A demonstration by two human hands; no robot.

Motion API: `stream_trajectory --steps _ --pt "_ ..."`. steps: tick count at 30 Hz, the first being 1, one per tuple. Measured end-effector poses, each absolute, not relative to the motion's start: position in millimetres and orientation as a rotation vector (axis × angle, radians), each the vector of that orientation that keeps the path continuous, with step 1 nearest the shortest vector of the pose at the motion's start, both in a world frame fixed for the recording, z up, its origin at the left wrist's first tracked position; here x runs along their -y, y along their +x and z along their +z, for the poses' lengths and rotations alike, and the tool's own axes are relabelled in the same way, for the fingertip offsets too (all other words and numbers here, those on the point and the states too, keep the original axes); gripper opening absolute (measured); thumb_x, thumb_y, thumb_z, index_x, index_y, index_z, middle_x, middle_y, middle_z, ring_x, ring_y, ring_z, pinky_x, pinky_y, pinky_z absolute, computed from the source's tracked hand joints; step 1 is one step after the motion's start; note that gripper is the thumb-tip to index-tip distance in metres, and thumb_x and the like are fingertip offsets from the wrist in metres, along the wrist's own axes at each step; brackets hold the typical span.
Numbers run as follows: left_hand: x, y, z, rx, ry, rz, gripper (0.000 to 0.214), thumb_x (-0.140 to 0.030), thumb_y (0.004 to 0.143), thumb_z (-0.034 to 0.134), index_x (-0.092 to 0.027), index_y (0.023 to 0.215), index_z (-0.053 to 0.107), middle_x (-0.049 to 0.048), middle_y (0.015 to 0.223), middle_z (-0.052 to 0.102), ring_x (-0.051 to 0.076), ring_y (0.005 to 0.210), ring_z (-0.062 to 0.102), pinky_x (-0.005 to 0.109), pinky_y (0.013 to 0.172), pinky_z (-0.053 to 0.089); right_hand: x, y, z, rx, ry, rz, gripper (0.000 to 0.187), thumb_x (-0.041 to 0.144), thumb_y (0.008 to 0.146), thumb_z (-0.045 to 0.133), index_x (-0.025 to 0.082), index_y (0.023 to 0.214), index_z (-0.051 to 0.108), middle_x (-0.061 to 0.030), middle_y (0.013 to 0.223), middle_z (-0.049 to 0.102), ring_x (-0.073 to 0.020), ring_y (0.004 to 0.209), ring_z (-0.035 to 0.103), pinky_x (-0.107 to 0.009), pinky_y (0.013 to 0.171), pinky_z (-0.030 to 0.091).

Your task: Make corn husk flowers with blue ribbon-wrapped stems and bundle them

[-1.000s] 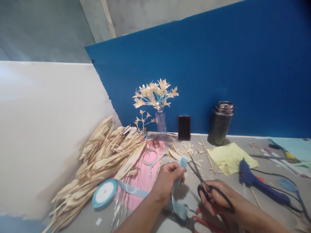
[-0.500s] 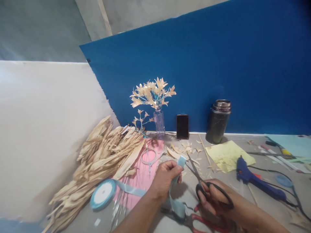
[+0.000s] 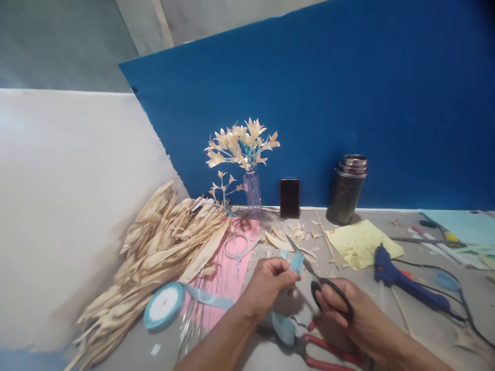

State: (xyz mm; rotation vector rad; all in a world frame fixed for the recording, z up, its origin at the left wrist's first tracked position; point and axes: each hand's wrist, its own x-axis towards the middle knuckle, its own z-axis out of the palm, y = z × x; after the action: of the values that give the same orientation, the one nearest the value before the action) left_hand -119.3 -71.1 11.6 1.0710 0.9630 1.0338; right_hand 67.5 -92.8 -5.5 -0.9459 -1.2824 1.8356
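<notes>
Pinched in my left hand (image 3: 270,286) is a light blue ribbon (image 3: 296,263), its short end sticking up past the thumb. The ribbon trails under my wrist to its spool (image 3: 164,306) at the left, and a loop of it hangs below the hand. My right hand (image 3: 338,304) has its fingers through the black handles of a pair of scissors (image 3: 309,265). The blades look closed and lie at the ribbon's end; a small blue piece (image 3: 283,254) shows just beyond them. Red-handled cutters (image 3: 325,353) lie under my hands, partly covered by the ribbon loop.
Dried husks (image 3: 162,247) are heaped at the left beside pink paper (image 3: 222,314) with wires. A bottle (image 3: 252,193) of husk flowers, a phone (image 3: 290,198) and a dark flask (image 3: 347,190) stand at the back. A blue glue gun (image 3: 410,288) and its cord lie right, near yellow paper (image 3: 365,242).
The scissor blades have moved across the ribbon's end and closed. A small blue piece now shows past them. My left hand has moved slightly right.
</notes>
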Motion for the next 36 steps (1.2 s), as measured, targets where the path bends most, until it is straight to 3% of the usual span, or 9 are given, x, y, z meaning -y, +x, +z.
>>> stream_trajectory --steps 3,8,13,22,30,36 --pt "74 -117 13 -0.959 1.082 1.012 0.042 -0.049 0.061 0.083 -0.014 0.06 0.06 0.0011 0.052 0.058 0.01 0.049 0.048 0.024 0.055 0.034 92 68 -5 1.233 -0.893 1.834 0.059 0.075 0.075 0.062 0.02 0.059 0.05 0.0078 0.047 0.031 -0.0083 0.047 0.016 -0.026 0.047 0.013" --pt "71 -122 13 -0.922 1.104 1.068 0.042 -0.05 0.065 0.082 -0.014 0.061 0.06 0.0007 0.053 0.059 0.01 0.051 0.048 0.024 0.058 0.034 96 68 -5 1.052 -0.632 2.024 0.056 0.072 0.078 0.062 0.017 0.079 0.065 0.0017 0.061 0.049 -0.0103 0.054 0.028 -0.025 0.055 0.025" --pt "65 -132 16 -0.91 1.12 1.142 0.042 -0.05 0.067 0.081 -0.015 0.06 0.058 0.0005 0.054 0.059 0.01 0.052 0.048 0.024 0.058 0.034 100 63 -6 0.953 -0.513 2.15 0.055 0.072 0.077 0.062 0.017 0.08 0.064 0.0027 0.063 0.044 -0.0112 0.057 0.027 -0.026 0.06 0.028" --pt "62 -138 19 -0.894 1.032 1.129 0.041 -0.048 0.067 0.082 -0.015 0.061 0.058 0.0015 0.053 0.06 0.01 0.049 0.046 0.023 0.052 0.03 105 60 -4 0.874 -0.453 2.208 0.049 0.064 0.082 0.065 0.016 0.074 0.057 0.0074 0.055 0.036 -0.0071 0.048 0.02 -0.024 0.051 0.017" --pt "64 -138 21 -0.832 0.94 1.124 0.038 -0.042 0.069 0.082 -0.016 0.061 0.055 -0.0006 0.052 0.056 0.011 0.053 0.049 0.023 0.056 0.032 107 60 1 0.96 -0.414 2.206 0.056 0.073 0.074 0.065 0.017 0.079 0.058 0.0035 0.062 0.046 -0.0097 0.054 0.028 -0.026 0.057 0.025" --pt "65 -135 18 -0.83 0.974 1.086 0.04 -0.045 0.068 0.082 -0.016 0.061 0.055 -0.0001 0.052 0.057 0.01 0.051 0.047 0.023 0.055 0.03 108 59 -3 1.05 -0.429 2.156 0.054 0.071 0.078 0.063 0.018 0.077 0.056 0.0052 0.059 0.041 -0.0089 0.052 0.025 -0.026 0.053 0.021"
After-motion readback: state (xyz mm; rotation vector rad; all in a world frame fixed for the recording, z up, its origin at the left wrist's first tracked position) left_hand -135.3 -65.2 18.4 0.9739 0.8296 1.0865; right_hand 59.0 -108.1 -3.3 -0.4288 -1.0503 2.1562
